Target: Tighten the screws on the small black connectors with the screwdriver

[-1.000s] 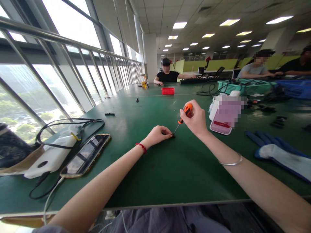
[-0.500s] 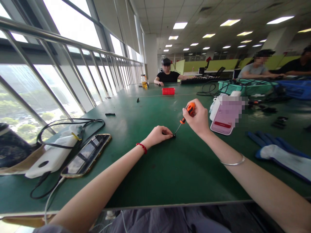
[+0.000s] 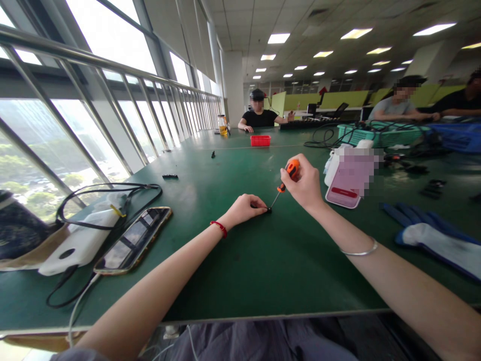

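Note:
My left hand [image 3: 245, 209] rests on the green table [image 3: 240, 281], its fingers closed on a small black part [image 3: 269, 210] that sticks out past the fingertips. My right hand [image 3: 305, 181] is wrapped round the handle of an orange and black screwdriver [image 3: 292, 169]. The screwdriver slants down to the left, and its tip meets the black part or lies right beside it; the exact contact is too small to tell.
On the left lie a phone [image 3: 133, 241], a white power bank [image 3: 80, 243] and black cables. A pink phone [image 3: 343, 183] and a blue-white glove [image 3: 439, 240] are at right. Farther back are a red tray [image 3: 260, 141], a green basket [image 3: 383, 135] and people.
My right hand and the screwdriver handle have shifted slightly left. My left hand holds its place. The person across the table has raised a hand.

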A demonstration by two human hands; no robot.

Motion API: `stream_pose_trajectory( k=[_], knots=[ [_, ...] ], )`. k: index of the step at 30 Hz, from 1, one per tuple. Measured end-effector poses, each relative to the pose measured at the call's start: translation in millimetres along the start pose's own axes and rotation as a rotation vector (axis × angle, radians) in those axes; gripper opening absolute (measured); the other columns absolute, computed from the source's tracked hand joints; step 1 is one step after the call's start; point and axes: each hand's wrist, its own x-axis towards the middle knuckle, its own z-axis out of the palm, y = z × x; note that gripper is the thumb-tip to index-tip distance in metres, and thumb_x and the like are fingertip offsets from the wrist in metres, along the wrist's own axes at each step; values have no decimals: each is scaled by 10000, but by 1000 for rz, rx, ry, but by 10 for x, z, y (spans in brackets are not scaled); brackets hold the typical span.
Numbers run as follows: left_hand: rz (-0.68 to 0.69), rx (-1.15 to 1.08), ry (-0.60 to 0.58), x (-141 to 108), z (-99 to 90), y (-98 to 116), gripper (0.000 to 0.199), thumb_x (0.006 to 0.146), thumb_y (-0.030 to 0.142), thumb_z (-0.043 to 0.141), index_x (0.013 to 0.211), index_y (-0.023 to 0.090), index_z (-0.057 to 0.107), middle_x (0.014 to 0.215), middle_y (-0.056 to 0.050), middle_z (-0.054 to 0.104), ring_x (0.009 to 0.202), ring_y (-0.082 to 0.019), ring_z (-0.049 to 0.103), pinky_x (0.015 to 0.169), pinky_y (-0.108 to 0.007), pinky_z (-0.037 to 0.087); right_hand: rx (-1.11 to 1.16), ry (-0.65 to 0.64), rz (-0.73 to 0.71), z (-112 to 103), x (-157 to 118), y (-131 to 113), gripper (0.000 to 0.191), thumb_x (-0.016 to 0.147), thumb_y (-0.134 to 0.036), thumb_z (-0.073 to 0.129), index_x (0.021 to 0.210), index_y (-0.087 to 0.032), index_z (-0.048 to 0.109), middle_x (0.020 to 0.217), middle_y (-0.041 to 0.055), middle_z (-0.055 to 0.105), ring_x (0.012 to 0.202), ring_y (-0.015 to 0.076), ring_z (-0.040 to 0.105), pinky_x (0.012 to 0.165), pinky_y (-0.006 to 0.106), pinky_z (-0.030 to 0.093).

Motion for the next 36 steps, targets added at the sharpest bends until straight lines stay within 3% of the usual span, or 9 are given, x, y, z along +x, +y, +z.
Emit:
stream_pose_trajectory(
  k=[17,23,26,30,33,36],
  knots=[
    [0,-2,-2,-9,-11,24,198,726,306,610,798,141,693,810,-48,705,747,-158,632,764,-265,492,-22,-13,7,-12,14,6,164,728,-342,541,724,-229,422,538,-56,431,451,108,416,465,232,321],
    [15,16,-10,-12,-20,17,210,736,307,601,820,137,690,823,-53,703,750,-157,630,767,-265,494,-47,-87,19,-18,138,3,247,759,-387,517,612,-212,422,507,-38,445,466,105,397,482,232,311],
    [35,56,-10,-7,-26,5,203,732,299,601,820,140,693,824,-50,701,750,-157,629,751,-257,495,-67,-187,1,-13,287,-33,303,769,-402,498,552,-197,446,482,-24,463,463,103,393,479,234,290],
    [54,109,-10,-5,-34,0,196,717,276,610,835,148,699,830,-42,698,756,-151,627,744,-243,494,-142,-481,21,-45,524,-135,155,711,-339,527,671,-191,555,614,-8,570,527,112,460,520,236,314],
    [60,143,9,-11,-43,6,192,717,273,603,832,157,702,820,-35,696,745,-146,625,726,-234,494,-200,-680,104,-60,648,-210,179,748,-360,463,741,-205,551,639,-10,579,516,111,472,518,234,313],
    [42,180,38,-19,-64,6,183,709,271,601,816,161,702,803,-30,693,728,-145,622,700,-230,493,-309,-683,120,-30,697,-245,321,783,-467,416,676,-195,548,620,6,568,548,125,480,527,242,301]
  ],
)
